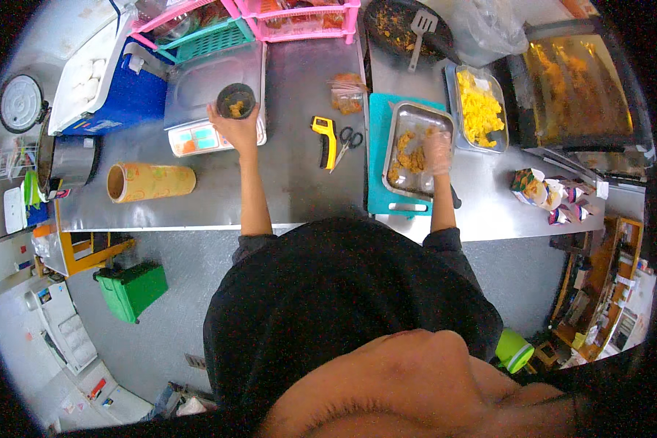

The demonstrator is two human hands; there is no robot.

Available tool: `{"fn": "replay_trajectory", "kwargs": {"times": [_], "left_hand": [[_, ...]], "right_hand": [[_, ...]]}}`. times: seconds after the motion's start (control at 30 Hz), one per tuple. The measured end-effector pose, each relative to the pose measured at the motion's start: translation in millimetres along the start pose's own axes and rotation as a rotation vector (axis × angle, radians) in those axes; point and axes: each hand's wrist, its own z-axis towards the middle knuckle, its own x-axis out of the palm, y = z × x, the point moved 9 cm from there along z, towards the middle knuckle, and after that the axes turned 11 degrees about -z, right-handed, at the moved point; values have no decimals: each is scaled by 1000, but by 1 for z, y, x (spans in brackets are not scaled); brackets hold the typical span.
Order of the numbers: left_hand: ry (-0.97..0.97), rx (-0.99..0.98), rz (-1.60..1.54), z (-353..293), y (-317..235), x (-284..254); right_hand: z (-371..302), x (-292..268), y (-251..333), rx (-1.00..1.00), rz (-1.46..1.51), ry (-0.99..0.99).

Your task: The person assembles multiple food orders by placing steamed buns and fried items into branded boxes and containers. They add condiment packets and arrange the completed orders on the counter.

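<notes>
- Worktop (292,95): smooth metal, glossy.
- Tray (418,117): smooth metal, shiny rim.
- Bowl (227,92): smooth; material unclear.
- Glove (437,153): thin, clear plastic.
- Cutting board (377,150): plastic, matt.
- Shirt (343,281): matt cloth.
- Bin (140,293): smooth plastic.
- Scissors (344,147): metal blades.

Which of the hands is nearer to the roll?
Left. The left hand holds the bowl, beyond the roll and to its right; the right hand is much farther right, at the tray.

Metal tray (415,117) partly hidden, bagged food (347,104) blurred, pink baskets (303,12) cut off
</notes>
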Motion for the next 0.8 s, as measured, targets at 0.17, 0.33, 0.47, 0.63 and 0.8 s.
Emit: {"fn": "replay_trajectory", "kwargs": {"times": [0.17,0.33,0.47,0.63,0.8], "left_hand": [[9,-173,-66,25,65,17],[149,-191,53,22,74,22],[48,-148,-114,1,60,-14],[21,-393,-135,-53,84,-62],[-42,-328,-29,-80,102,-109]], "right_hand": [[48,-43,26,19,306,-17],[86,-103,243,-313,932,192],[97,-78,402,-449,1218,680],[107,-55,525,-1144,437,277],[112,-44,540,-1293,286,231]]}}
